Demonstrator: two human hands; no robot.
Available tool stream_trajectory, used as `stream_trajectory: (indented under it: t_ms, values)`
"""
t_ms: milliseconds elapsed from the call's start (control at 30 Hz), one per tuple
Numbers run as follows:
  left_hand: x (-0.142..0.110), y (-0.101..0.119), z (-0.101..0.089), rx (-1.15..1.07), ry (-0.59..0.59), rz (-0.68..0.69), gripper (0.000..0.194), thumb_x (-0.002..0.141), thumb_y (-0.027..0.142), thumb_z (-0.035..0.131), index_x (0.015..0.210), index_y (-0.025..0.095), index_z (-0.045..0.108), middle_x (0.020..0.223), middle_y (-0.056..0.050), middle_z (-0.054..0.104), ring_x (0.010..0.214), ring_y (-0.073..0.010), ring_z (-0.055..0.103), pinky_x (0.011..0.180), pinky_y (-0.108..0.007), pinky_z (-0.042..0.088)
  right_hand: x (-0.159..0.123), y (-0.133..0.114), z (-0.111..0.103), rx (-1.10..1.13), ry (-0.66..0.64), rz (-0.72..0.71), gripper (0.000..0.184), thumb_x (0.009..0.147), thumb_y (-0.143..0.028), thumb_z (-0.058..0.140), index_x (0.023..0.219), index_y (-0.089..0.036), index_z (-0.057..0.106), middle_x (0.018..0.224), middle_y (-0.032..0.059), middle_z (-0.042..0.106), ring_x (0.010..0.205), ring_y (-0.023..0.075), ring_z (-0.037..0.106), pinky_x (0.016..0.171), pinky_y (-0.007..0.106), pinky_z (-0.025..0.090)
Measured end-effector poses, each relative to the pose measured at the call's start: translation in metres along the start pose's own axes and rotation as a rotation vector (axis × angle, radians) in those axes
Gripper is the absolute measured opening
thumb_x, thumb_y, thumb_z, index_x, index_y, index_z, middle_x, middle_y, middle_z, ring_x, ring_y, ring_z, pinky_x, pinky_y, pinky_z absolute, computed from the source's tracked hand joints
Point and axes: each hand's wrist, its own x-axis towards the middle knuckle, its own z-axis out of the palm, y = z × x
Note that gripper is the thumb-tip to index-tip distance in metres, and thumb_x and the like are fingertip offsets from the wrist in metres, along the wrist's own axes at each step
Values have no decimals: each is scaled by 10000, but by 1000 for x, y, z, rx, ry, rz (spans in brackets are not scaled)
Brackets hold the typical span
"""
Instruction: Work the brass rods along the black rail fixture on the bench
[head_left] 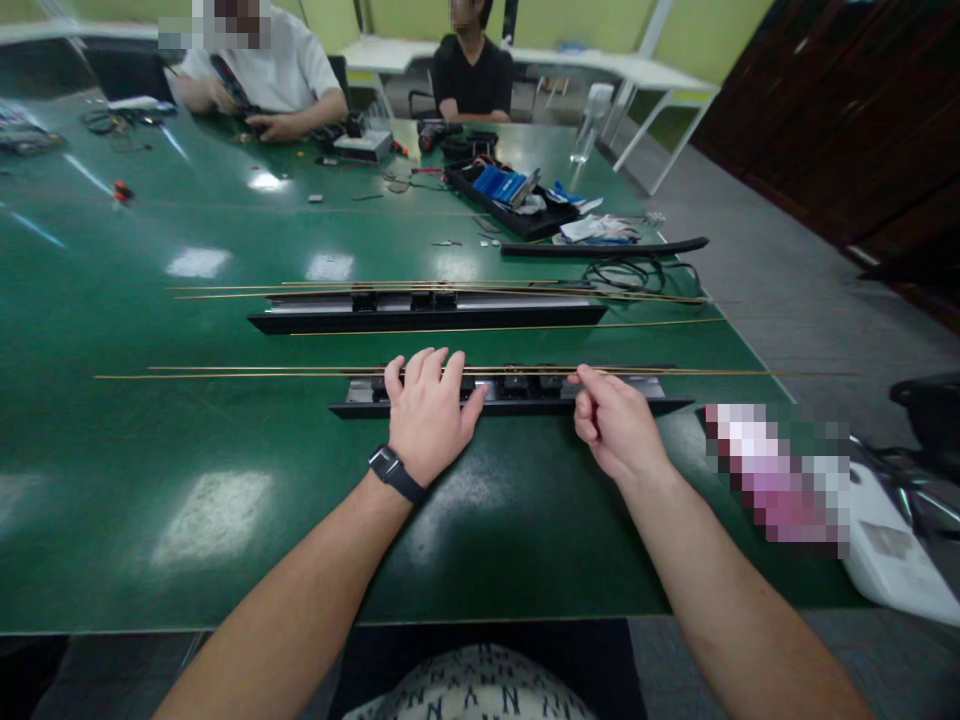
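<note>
Green table [112, 480] spans room, person in white [300, 60] and person in black [471, 80] seated at far side. Near rail [517, 407] lies crosswise before me, thin rods [262, 375] running along top and past both ends. My left hand [427, 410], watch [386, 463] on wrist, spreads wide, unclenched, fingers over rods and rail. My right hand [615, 420] half curls, fingertips at rods; I cannot tell if it grips them. Far rail [427, 322] lies beyond.
</note>
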Motion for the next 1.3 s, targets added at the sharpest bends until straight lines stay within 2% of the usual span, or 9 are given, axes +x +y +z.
stream_trajectory:
  t_ms: [333,1067,1300]
  values:
    - [0,-1,1,-3,2,1,457,1009,462,528,1364,188,617,1415,-165,641,1384,-347,508,1208,-583,240,0,-2,1,-15,17,22,370,809,-491,830,868,-171,655,467,-65,504,294,56,363,279,166,219]
    - [0,0,1,7,1,3,451,1003,457,547,1354,183,617,1408,-166,646,1377,-347,515,1204,-582,239,0,-2,3,1,17,1,334,817,-445,825,861,-158,661,457,-68,502,286,53,352,284,169,211]
    - [0,0,1,19,5,7,442,1008,461,541,1342,185,623,1396,-163,655,1366,-348,526,1197,-577,250,0,-1,0,-35,7,18,390,811,-510,828,879,-156,677,461,-63,509,284,55,372,280,167,200]
